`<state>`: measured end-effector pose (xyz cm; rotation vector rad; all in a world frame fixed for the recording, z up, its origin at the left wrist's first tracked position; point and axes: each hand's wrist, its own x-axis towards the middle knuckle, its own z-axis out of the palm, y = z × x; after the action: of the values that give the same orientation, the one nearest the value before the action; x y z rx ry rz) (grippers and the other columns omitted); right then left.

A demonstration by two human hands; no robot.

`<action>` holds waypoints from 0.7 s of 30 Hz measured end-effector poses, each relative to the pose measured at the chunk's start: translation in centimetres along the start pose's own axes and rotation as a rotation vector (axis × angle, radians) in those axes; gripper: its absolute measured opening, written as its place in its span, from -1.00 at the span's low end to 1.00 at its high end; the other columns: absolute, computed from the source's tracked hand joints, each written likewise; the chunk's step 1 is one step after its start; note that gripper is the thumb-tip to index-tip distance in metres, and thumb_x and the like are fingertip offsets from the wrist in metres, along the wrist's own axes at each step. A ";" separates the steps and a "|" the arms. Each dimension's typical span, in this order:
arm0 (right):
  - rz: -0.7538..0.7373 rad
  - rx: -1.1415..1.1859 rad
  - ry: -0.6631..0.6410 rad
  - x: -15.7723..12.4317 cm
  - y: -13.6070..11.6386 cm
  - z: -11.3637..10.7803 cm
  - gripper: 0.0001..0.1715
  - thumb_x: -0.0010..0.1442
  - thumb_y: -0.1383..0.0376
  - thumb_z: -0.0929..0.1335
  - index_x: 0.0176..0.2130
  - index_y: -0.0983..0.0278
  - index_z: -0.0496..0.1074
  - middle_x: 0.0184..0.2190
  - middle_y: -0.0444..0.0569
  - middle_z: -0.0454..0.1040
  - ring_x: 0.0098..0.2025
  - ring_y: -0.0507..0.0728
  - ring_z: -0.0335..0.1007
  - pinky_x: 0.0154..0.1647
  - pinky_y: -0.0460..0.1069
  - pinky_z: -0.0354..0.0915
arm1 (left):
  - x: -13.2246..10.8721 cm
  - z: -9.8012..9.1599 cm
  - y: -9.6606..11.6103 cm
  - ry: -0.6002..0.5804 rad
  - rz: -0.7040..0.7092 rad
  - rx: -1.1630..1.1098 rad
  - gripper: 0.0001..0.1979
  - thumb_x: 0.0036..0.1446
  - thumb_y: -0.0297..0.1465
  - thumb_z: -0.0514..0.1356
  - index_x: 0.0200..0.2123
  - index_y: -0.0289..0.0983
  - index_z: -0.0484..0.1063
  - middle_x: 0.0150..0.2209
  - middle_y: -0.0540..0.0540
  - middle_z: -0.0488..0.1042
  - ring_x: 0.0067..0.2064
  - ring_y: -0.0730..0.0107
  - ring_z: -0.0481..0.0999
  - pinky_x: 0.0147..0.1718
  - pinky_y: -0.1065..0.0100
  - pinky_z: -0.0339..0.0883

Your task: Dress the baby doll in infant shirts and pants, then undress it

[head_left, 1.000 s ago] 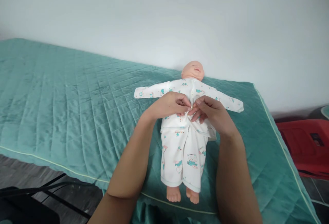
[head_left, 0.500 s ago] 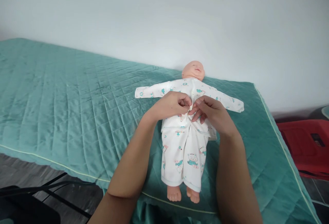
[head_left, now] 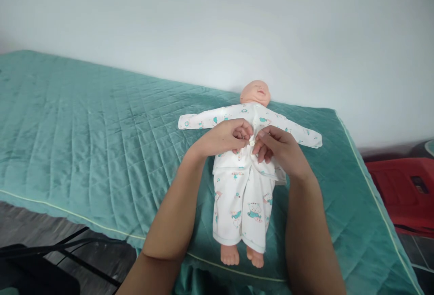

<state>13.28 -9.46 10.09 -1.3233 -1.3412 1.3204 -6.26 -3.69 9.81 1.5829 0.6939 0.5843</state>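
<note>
A baby doll [head_left: 255, 92] lies on its back on a teal quilted bed cover [head_left: 101, 137], arms spread, bare feet near the front edge. It wears a white printed shirt [head_left: 217, 119] and matching trousers [head_left: 241, 209]. My left hand [head_left: 222, 139] and my right hand [head_left: 278, 148] meet over the doll's belly, each pinching one side of the shirt's front opening. A small white button [head_left: 252, 142] shows between my fingertips. Both hands have their fingers curled closed on the cloth.
A pale wall runs behind the bed. A red plastic object [head_left: 403, 193] stands on the floor to the right of the bed. Dark cables and a black object [head_left: 40, 268] lie on the floor at lower left.
My fingertips have shifted slightly at the shirt front, and the small white button now shows between them. The doll and my arms stay in place.
</note>
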 end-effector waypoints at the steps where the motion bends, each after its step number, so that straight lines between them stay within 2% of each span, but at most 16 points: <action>1: 0.000 0.001 0.001 0.0 0.0 0.0 -0.68 0.26 0.04 0.38 -0.33 0.23 0.41 -0.50 -0.09 0.58 -0.60 0.01 0.43 -0.62 -0.12 0.23 | 0.0 -0.1 0.0 -0.004 -0.007 0.003 -0.78 0.01 -0.54 0.21 -0.22 -0.27 0.41 -0.38 0.01 0.44 -0.44 0.56 0.44 -0.48 0.49 0.39; 8: -0.033 0.022 0.025 0.0 0.1 0.1 -0.66 0.25 0.02 0.39 -0.36 0.22 0.39 -0.49 -0.08 0.57 -0.60 0.01 0.40 -0.63 -0.09 0.21 | -0.4 -0.6 0.0 -0.026 -0.038 0.029 -0.84 0.07 -0.47 0.25 -0.23 -0.27 0.41 -0.36 0.00 0.49 -0.48 0.57 0.46 -0.51 0.49 0.37; 10: -0.116 0.035 0.113 0.0 0.2 0.2 -0.66 0.26 0.03 0.38 -0.39 0.21 0.38 -0.50 -0.10 0.55 -0.60 0.01 0.37 -0.62 -0.08 0.22 | -0.6 -0.7 0.2 -0.030 -0.044 0.036 -0.83 0.07 -0.46 0.26 -0.22 -0.27 0.42 -0.36 -0.01 0.50 -0.48 0.57 0.45 -0.51 0.49 0.36; 13: -0.259 0.010 0.320 0.2 0.6 0.6 -0.66 0.27 0.02 0.38 -0.39 0.18 0.34 -0.48 -0.11 0.54 -0.60 0.01 0.33 -0.60 -0.05 0.23 | -0.8 -0.8 0.4 -0.040 -0.057 0.042 -0.81 0.07 -0.44 0.27 -0.20 -0.26 0.44 -0.34 -0.03 0.52 -0.48 0.57 0.44 -0.50 0.48 0.37; 15: -0.304 -0.028 0.400 0.3 0.8 0.9 -0.65 0.26 0.01 0.38 -0.39 0.18 0.34 -0.45 -0.10 0.55 -0.60 0.01 0.30 -0.60 -0.05 0.21 | -0.8 -0.9 0.5 -0.045 -0.063 0.041 -0.79 0.07 -0.42 0.28 -0.18 -0.27 0.45 -0.34 -0.04 0.52 -0.47 0.56 0.44 -0.50 0.48 0.37; 21: -0.320 -0.131 0.414 0.4 1.1 1.3 -0.65 0.27 0.01 0.37 -0.38 0.20 0.39 -0.47 -0.11 0.56 -0.62 -0.01 0.27 -0.57 -0.06 0.22 | -1.0 -0.8 0.9 -0.039 -0.071 0.114 -0.83 0.09 -0.38 0.25 -0.24 -0.30 0.56 -0.33 -0.07 0.52 -0.43 0.54 0.44 -0.48 0.49 0.39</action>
<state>12.06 -9.37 8.77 -1.3140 -1.2925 0.7069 -7.40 -3.93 10.85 1.6640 0.7621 0.4674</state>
